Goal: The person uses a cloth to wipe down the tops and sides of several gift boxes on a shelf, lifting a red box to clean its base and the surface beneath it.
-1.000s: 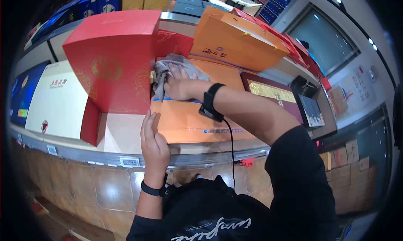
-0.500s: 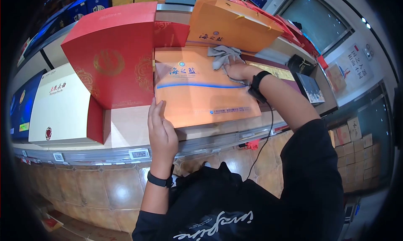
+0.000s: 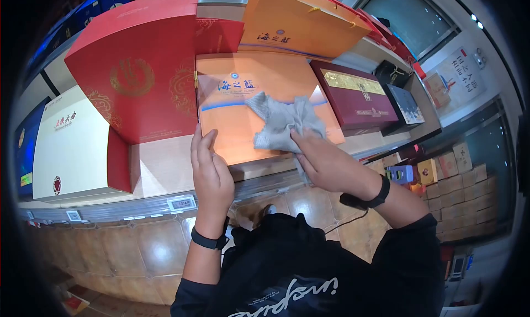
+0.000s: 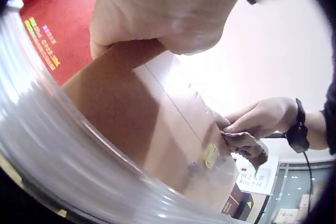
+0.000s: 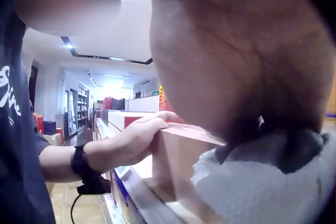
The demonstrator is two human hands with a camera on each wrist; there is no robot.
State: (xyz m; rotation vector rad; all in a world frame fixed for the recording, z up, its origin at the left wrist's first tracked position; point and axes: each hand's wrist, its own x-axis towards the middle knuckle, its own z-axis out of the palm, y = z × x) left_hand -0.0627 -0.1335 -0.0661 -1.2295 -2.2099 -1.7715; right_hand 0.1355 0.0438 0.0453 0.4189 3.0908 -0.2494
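In the head view, an orange box (image 3: 221, 126) with blue lettering lies flat on the shelf. My left hand (image 3: 211, 176) rests at its front left corner, fingers fairly straight along the left side; the left wrist view shows this hand (image 4: 168, 11) against the corner. My right hand (image 3: 328, 157) grips a crumpled grey cloth (image 3: 276, 118) over the front right part of the box top. The cloth spreads ahead of the fingers and hides part of the blue stripe. Up close in the right wrist view, the cloth (image 5: 231, 176) bunches under the palm.
A tall red box (image 3: 138, 74) stands left of the orange box, with a cream box (image 3: 72, 146) farther left. An orange bag (image 3: 303, 24) stands behind. To the right lies a maroon box (image 3: 353, 99). Price tags line the shelf edge (image 3: 154, 206).
The right hand and cloth have swept from the back left of the orange box to its right side, then forward to the front edge. The left hand stays at the corner.
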